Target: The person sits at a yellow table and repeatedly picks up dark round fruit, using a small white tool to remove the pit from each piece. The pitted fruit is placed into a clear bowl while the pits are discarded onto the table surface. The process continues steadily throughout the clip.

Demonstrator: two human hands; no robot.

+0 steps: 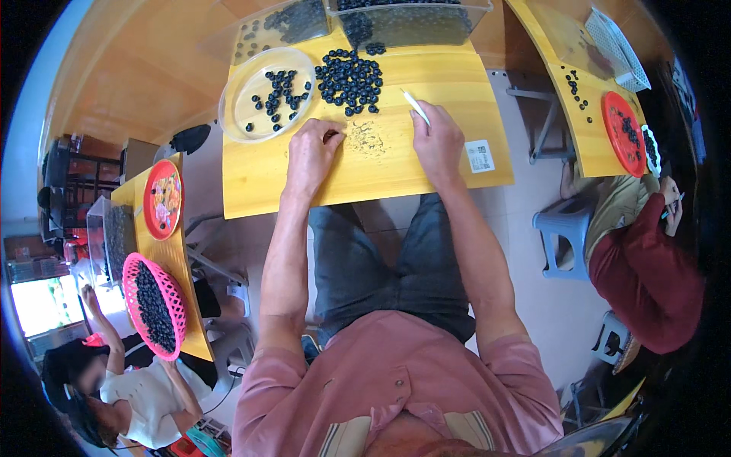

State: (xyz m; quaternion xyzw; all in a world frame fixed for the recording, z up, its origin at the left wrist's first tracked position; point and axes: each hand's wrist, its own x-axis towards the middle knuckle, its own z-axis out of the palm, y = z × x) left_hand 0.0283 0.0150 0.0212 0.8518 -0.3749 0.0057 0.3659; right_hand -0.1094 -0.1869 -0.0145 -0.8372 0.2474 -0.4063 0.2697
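Note:
My left hand [311, 158] rests on the yellow table [259, 186], its thumb and fingers curled together. A dark spot shows between the fingertips, but I cannot make out what it is. In my right hand [439, 146] is a slim white pen-like tool [413, 103], its tip pointing up and to the left. Between the hands lie small brown crumbs [368, 140]. Beyond them is a pile of small round black bead-like pieces [348, 80]. More such pieces sit in a round clear shallow tray [234, 118] just past my left hand.
Clear bins [411, 34] of black pieces stand at the far edge. A white printed label [480, 156] lies right of my right hand. At left, a person [141, 396] sits near a pink basket [180, 305]. At right, another person [647, 266] sits by a table with a red plate [615, 129].

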